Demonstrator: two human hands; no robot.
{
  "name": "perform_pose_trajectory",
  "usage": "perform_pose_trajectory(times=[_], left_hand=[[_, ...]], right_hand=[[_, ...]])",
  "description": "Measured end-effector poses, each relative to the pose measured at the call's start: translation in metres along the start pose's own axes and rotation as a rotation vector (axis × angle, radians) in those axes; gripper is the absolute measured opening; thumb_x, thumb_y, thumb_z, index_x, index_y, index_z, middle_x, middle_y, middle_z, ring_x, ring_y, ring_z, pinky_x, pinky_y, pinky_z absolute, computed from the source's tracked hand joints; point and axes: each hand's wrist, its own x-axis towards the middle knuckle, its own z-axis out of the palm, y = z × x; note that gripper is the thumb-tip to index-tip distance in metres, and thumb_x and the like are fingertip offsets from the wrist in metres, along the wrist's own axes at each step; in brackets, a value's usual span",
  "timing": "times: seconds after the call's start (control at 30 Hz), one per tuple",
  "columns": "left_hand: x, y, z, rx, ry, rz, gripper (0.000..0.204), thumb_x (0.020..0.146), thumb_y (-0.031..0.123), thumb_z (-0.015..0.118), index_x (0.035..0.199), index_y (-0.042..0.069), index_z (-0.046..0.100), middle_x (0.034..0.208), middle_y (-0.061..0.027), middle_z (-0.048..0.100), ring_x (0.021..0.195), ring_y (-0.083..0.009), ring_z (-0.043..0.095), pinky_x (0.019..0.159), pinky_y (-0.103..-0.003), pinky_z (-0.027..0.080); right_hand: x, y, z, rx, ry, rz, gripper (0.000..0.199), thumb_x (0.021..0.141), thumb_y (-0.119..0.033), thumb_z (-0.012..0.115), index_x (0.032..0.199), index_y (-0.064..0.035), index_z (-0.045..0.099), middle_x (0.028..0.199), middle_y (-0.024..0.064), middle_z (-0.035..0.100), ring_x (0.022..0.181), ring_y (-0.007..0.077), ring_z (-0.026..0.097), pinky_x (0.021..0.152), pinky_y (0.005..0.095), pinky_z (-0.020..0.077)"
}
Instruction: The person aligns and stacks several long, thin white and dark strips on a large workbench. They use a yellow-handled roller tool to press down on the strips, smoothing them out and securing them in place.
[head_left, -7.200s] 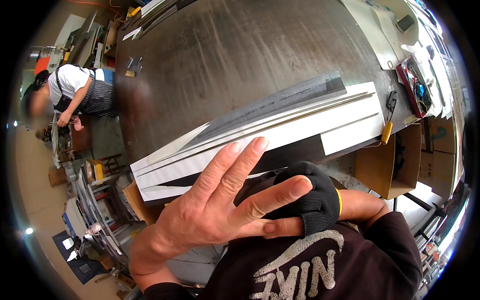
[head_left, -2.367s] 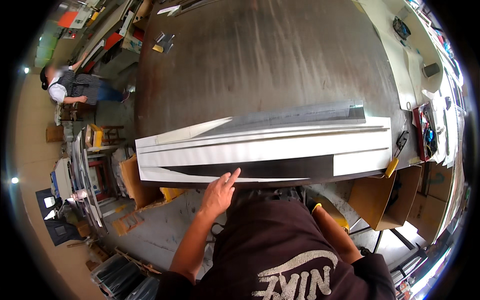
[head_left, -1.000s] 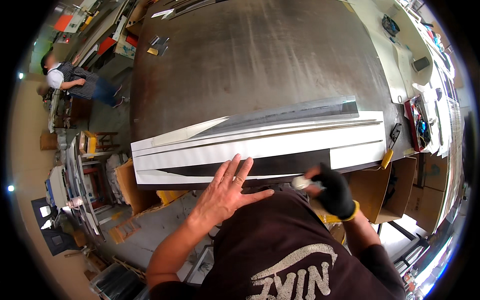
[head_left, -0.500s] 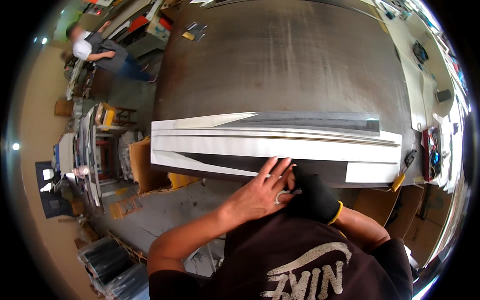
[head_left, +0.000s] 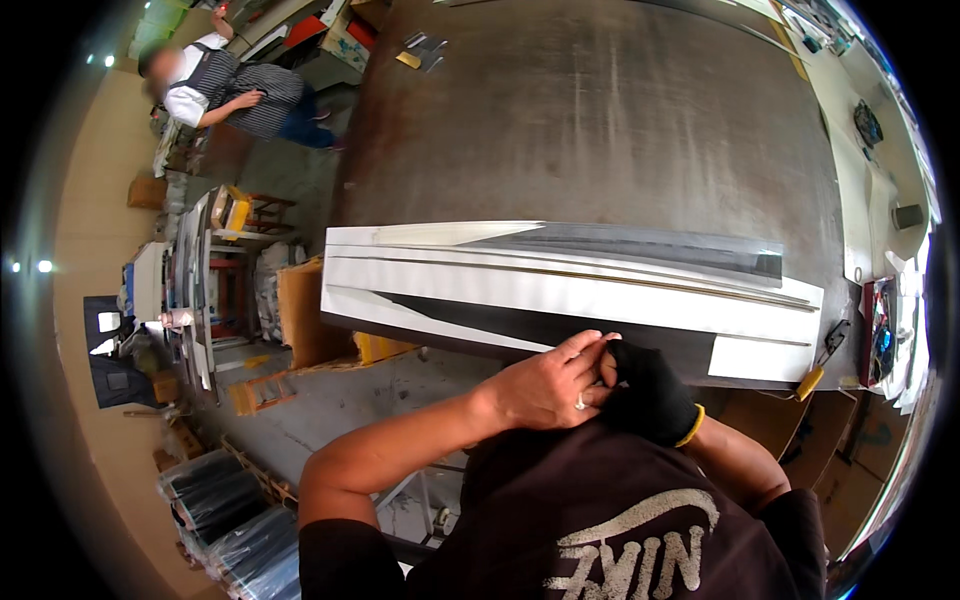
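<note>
At the table's near edge, bringing bare left hand against gloved right hand, apart a second ago; bunching left fingers together at small whitish item, mostly hidden between hands. Can't tell either pinch. Probably working two-handed on it now, leaving white sheet lying along same edge.

We get bright indoor light, with glare along the right rim and lamp spots at far left. The white sheet reads bright; the dark counter shows pale sheen. Edges bend near the rim; a person's head is blurred.
</note>
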Motion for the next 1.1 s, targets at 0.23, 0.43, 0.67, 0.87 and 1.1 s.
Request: perform_pose_trajectory(times=[0.23, 0.43, 0.67, 0.87, 1.1], left_hand=[[-0.001, -0.004, -0.015, 0.045, -0.008, -0.271, 0.061, 0.103, 0.013, 0.061, 0.151, 0.049, 0.053, 0.158, -0.0165, 0.050, 0.144, -0.0333, 0.052, 0.115, -0.049, 0.046], [-0.013, -0.007, -0.015, 0.140, -0.011, -0.212, 0.076, 0.100, 0.002, 0.061, 0.151, 0.057, 0.049, 0.165, -0.0136, 0.041, 0.147, -0.0309, 0.049, 0.115, -0.048, 0.046], [-0.005, -0.009, -0.023, 0.107, 0.024, -0.111, 0.033, 0.101, 0.022, 0.065, 0.131, 0.011, 0.072, 0.127, -0.0047, 0.064, 0.121, -0.0212, 0.062, 0.102, -0.037, 0.052], [-0.007, -0.003, 0.006, -0.078, 0.000, -0.134, 0.043, 0.096, 0.014, 0.058, 0.137, 0.004, 0.067, 0.075, 0.0006, 0.049, 0.071, -0.0155, 0.052, 0.072, -0.031, 0.044], [-0.025, 0.009, 0.034, -0.143, -0.057, -0.261, 0.058, 0.094, 0.010, 0.052, 0.153, 0.008, 0.055, 0.081, -0.0027, 0.055, 0.075, -0.0188, 0.057, 0.077, -0.033, 0.048]], right_hand=[[-0.008, 0.012, -0.016, 0.402, 0.333, -0.067, 0.013, 0.095, -0.002, 0.073, 0.105, -0.0024, 0.065, 0.095, 0.0018, 0.064, 0.084, 0.0094, 0.061, 0.075, 0.0267, 0.0514], [-0.084, 0.075, -0.049, 0.341, 0.338, 0.179, 0.006, 0.098, -0.005, 0.070, 0.103, -0.0013, 0.072, 0.096, -0.0010, 0.068, 0.088, 0.0083, 0.063, 0.080, 0.0257, 0.0514], [-0.165, 0.277, -0.018, -0.576, 0.295, 0.431, 0.015, 0.087, -0.013, 0.065, 0.095, -0.0057, 0.075, 0.093, 0.0211, 0.075, 0.091, 0.0434, 0.072, 0.079, 0.0487, 0.0563], [-0.131, 0.361, 0.039, -0.495, 0.280, 0.494, 0.028, 0.094, -0.025, 0.061, 0.109, -0.0079, 0.078, 0.108, 0.0242, 0.075, 0.101, 0.0438, 0.072, 0.088, 0.0508, 0.0572], [-0.105, 0.361, 0.044, -0.305, 0.357, 0.442, 0.027, 0.097, -0.027, 0.058, 0.105, -0.0093, 0.077, 0.107, 0.0234, 0.075, 0.101, 0.0431, 0.072, 0.088, 0.0521, 0.0569]])
